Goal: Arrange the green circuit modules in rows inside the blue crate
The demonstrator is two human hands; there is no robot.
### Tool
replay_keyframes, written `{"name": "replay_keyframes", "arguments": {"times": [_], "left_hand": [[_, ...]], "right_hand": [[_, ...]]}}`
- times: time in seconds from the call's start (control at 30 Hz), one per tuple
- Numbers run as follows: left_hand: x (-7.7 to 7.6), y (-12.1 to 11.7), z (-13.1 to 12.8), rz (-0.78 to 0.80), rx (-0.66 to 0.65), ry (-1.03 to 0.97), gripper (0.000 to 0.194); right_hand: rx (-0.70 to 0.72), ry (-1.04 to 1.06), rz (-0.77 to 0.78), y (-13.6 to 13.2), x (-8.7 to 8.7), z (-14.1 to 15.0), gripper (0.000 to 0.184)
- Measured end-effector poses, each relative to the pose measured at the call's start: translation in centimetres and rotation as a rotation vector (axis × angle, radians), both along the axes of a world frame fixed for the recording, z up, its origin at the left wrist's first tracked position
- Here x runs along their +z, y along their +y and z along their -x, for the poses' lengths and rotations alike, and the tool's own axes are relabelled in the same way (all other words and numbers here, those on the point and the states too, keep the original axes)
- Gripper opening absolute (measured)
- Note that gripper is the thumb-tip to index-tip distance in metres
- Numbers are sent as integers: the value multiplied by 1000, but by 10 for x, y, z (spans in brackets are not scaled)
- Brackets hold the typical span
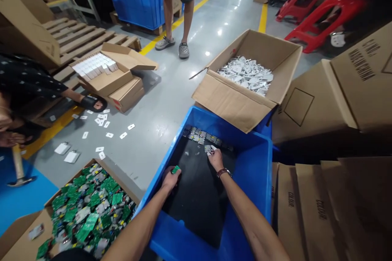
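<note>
My left hand is closed on a green circuit board at the left side of the blue bin. Deeper in the bin, my right hand pinches a small grey-and-white circuit module just in front of a row of similar modules. That row lies along the far end of a black sheet on the bin's floor. Beside my left forearm stands a carton heaped with green circuit boards.
An open carton of white plastic parts adjoins the bin's far side. Folded cartons line the right. White pieces litter the floor near a hammer and another person's foot. Someone stands ahead, in clogs.
</note>
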State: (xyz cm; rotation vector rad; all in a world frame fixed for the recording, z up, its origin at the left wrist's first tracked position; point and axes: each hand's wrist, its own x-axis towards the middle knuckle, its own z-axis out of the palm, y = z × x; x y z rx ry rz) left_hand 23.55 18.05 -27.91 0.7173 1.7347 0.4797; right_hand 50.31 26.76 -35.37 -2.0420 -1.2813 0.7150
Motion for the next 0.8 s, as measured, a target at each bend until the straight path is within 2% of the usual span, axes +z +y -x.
{"name": "replay_keyframes", "arguments": {"times": [0.23,0.37,0.47,0.53,0.67,0.73,0.8], "left_hand": [[-7,-2,2,-59,-50,49,30],[-6,1,3,-130,-96,65,29],[-4,3,3,-240,-170,35,33],[-3,3,3,-301,-227,9,45],[-6,-1,4,-325,-269,43,66],[-8,-2,6,-320,-275,78,66],[-9,-2,9,-318,-297,93,61]], "right_hand": [[-57,-6,-59,18,-2,11,31],[-61,7,-69,19,4,14,44],[-26,17,-115,2,9,25,52],[83,27,-145,-16,11,40,53],[480,23,-118,-59,10,72,49],[663,-63,-105,-78,8,83,55],[769,-181,-96,-92,6,88,64]]}}
